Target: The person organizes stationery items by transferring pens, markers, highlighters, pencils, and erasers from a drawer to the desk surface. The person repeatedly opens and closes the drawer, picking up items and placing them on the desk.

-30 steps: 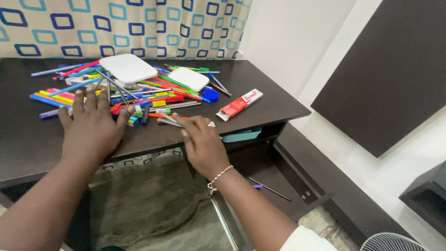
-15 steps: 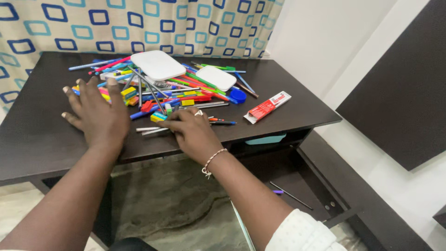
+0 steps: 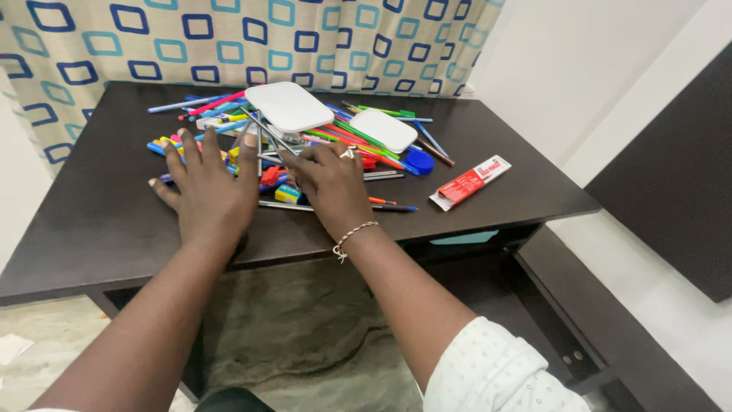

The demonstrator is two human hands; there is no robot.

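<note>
A heap of coloured pens and pencils (image 3: 335,136) lies across the back half of a dark table (image 3: 91,229). My left hand (image 3: 207,187) rests flat with fingers spread on the left part of the heap. Beside it, my right hand (image 3: 332,183), with a bracelet at the wrist and a ring, lies palm down on the middle of the heap, fingers reaching in among the pens. Two white rounded lids or cases sit on top of the pile, a larger one (image 3: 289,106) and a smaller one (image 3: 383,130).
A red and white box (image 3: 470,182) lies on the table to the right of the heap, with a blue round cap (image 3: 418,162) near it. A patterned curtain (image 3: 252,38) hangs behind the table. A lower shelf (image 3: 564,320) runs under the table at right.
Both hands have slid further back into the heap. The camera has shifted so the table sits more centred and closer.
</note>
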